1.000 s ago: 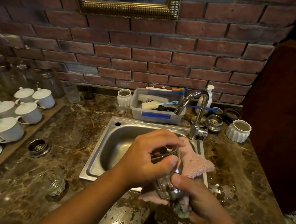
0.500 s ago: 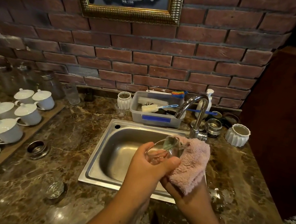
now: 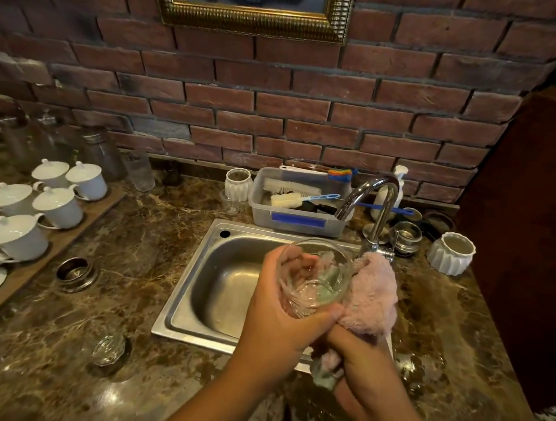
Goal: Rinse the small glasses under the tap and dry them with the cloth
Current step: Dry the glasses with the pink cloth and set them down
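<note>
My left hand (image 3: 279,316) grips a small clear glass (image 3: 314,277) over the right side of the steel sink (image 3: 192,290), its mouth tilted up toward me. A pink cloth (image 3: 372,295) presses against the glass's right side and hangs over the sink rim. My right hand (image 3: 361,366) clutches the cloth's lower end, just below the glass. The chrome tap (image 3: 372,199) arches behind the glass; no water is seen running. Another small glass (image 3: 107,348) stands on the marble counter, front left of the sink.
A grey tub of brushes (image 3: 298,217) sits behind the sink. White lidded cups on a wooden board (image 3: 34,212) fill the left. A metal ring lid (image 3: 76,271) lies near them. White ribbed pots (image 3: 450,252) and metal lids stand right of the tap. Jars line the brick wall.
The glass and both hands rose from the counter's front edge to over the sink. The glass's mouth has turned up toward me, and the cloth now wraps its right side.
</note>
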The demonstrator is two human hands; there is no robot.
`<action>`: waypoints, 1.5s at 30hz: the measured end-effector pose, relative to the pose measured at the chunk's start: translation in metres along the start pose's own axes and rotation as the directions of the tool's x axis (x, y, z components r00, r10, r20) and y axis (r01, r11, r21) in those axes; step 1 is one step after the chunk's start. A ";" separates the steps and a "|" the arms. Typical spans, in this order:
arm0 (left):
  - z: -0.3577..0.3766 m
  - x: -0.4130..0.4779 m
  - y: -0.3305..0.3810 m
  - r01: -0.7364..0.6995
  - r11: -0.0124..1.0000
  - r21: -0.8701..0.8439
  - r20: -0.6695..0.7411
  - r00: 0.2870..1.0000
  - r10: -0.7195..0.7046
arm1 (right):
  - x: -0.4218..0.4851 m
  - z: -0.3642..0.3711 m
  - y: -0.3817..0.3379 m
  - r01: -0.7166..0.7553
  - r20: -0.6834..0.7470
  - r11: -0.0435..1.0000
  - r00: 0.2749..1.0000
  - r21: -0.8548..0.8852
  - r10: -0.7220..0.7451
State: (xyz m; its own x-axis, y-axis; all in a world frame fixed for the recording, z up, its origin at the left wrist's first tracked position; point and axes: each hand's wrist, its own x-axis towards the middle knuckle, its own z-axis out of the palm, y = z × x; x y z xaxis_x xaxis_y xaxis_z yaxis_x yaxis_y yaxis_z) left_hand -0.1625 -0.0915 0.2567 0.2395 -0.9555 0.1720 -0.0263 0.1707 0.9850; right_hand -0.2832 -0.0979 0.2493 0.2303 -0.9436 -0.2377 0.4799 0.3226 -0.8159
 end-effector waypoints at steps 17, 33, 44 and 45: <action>-0.021 0.003 0.017 -0.045 0.986 0.160 0.208 0.978 0.011 | -0.035 0.012 -0.025 0.158 0.024 0.787 0.984 -0.597 -0.179; -0.061 0.022 0.022 0.134 0.932 0.336 0.422 0.864 -0.276 | 0.004 0.000 -0.035 -0.206 0.118 0.838 0.945 -0.506 0.304; -0.050 0.003 0.004 0.224 0.973 0.060 0.255 0.939 -0.232 | 0.008 0.003 -0.028 -0.140 0.020 0.880 0.986 -0.453 0.167; -0.048 0.000 0.002 0.252 0.968 0.012 0.239 0.939 -0.248 | 0.010 0.002 -0.029 -0.106 -0.002 0.849 0.992 -0.518 0.123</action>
State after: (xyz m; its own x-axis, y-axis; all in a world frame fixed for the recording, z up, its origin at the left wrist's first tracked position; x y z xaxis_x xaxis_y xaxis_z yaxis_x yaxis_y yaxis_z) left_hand -0.1158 -0.0792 0.2573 -0.0009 -0.9969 -0.0788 0.0231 -0.0788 0.9966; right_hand -0.2927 -0.1171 0.2721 0.2862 -0.8969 -0.3370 -0.0562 0.3354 -0.9404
